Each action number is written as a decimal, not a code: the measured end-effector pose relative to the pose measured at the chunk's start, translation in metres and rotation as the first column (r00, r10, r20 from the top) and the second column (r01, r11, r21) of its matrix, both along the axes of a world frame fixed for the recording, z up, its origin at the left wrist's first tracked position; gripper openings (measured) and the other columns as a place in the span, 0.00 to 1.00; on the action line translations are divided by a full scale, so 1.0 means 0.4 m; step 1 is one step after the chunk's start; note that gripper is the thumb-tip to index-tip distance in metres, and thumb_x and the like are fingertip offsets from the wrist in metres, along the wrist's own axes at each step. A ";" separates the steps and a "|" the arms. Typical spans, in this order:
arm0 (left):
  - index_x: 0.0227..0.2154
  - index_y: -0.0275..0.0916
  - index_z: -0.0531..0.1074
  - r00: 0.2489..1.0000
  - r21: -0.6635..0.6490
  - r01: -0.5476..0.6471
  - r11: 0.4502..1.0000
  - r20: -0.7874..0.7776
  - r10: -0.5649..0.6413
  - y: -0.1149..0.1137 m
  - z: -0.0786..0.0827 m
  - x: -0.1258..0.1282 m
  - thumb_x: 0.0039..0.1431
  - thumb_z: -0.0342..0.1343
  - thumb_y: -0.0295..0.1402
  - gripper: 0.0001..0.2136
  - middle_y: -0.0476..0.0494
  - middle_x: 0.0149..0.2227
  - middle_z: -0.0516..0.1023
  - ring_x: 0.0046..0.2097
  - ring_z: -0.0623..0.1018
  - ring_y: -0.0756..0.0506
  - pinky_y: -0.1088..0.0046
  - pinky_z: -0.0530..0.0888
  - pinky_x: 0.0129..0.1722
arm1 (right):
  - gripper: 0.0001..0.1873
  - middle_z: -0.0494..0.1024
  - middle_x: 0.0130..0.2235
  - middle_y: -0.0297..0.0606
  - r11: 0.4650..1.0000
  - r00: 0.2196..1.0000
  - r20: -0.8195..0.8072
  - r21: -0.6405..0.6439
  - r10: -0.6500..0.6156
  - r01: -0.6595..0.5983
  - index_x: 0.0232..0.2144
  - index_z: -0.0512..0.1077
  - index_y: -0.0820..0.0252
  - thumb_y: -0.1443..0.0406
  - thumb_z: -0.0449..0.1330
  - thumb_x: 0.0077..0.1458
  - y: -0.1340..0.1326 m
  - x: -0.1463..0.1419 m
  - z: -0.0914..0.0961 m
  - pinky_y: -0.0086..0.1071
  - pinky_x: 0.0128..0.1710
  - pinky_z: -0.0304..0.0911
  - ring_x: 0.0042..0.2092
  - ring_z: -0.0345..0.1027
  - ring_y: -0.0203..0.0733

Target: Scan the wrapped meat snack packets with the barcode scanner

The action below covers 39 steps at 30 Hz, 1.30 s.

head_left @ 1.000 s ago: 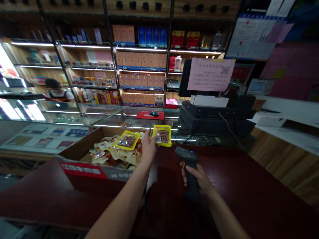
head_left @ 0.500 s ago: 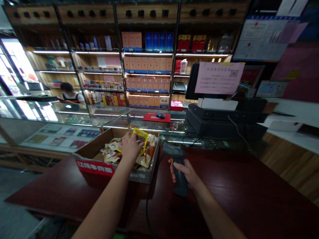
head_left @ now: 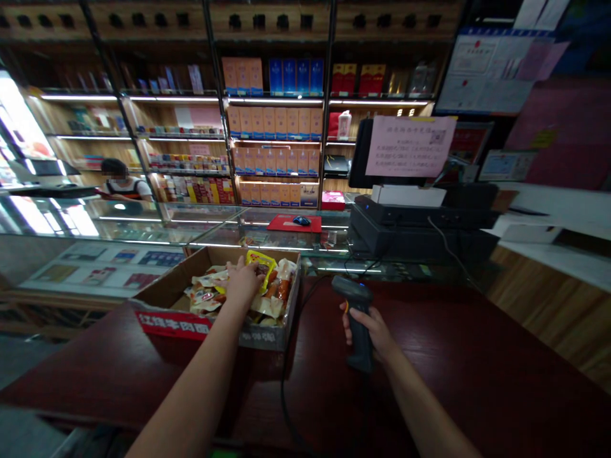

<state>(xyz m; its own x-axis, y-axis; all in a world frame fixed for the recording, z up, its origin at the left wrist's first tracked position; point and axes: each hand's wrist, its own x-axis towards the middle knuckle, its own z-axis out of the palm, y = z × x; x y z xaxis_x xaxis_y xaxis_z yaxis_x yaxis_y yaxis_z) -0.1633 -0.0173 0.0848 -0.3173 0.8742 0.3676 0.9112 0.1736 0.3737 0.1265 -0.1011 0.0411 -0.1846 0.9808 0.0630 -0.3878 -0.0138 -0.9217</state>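
My left hand (head_left: 243,283) reaches into an open cardboard box (head_left: 165,294) filled with several snack packets (head_left: 274,299). Its fingers rest on a yellow-edged snack packet (head_left: 260,261) lying on top of the pile; whether they grip it is not clear. My right hand (head_left: 375,331) is closed round the handle of a dark barcode scanner (head_left: 356,318), held upright above the dark red counter (head_left: 453,369), to the right of the box. The scanner's cable runs down towards me.
A cash register with a screen and a pink paper notice (head_left: 408,146) stands at the back right. Glass display counters (head_left: 143,222) run left, with a red mouse mat and mouse (head_left: 298,221). Shelves of boxed goods fill the wall. Another person (head_left: 119,181) sits far left.
My left hand, which held a yellow packet up by the scanner, has swung left and down into the box with it. The scanner hand has stayed roughly in place.
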 end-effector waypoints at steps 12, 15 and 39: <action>0.44 0.41 0.73 0.669 0.389 0.686 0.615 -0.005 -0.743 -0.161 -0.075 0.298 0.59 0.44 0.30 0.15 0.41 0.51 0.72 0.58 0.65 0.43 0.59 0.62 0.58 | 0.18 0.74 0.20 0.31 0.981 0.980 -0.093 -0.092 -0.177 0.169 0.33 0.72 0.63 0.58 0.67 0.40 -0.027 0.105 -0.085 0.27 0.15 0.65 0.17 0.65 0.33; 0.49 0.37 0.69 0.489 0.099 0.865 0.491 0.052 -0.871 -0.155 -0.192 0.381 0.54 0.48 0.26 0.18 0.39 0.53 0.70 0.58 0.65 0.43 0.62 0.63 0.57 | 0.19 0.74 0.20 0.31 0.978 0.978 -0.095 -0.112 -0.185 0.175 0.32 0.72 0.63 0.57 0.68 0.39 -0.022 0.104 -0.107 0.27 0.15 0.65 0.17 0.65 0.33; 0.41 0.39 0.74 0.473 -0.059 0.881 0.469 0.088 -0.877 -0.111 -0.270 0.392 0.53 0.48 0.25 0.14 0.44 0.49 0.74 0.50 0.72 0.46 0.71 0.66 0.52 | 0.19 0.73 0.20 0.32 0.975 0.983 -0.105 -0.176 -0.153 0.133 0.31 0.72 0.63 0.57 0.67 0.39 0.005 0.100 -0.131 0.27 0.14 0.63 0.17 0.64 0.33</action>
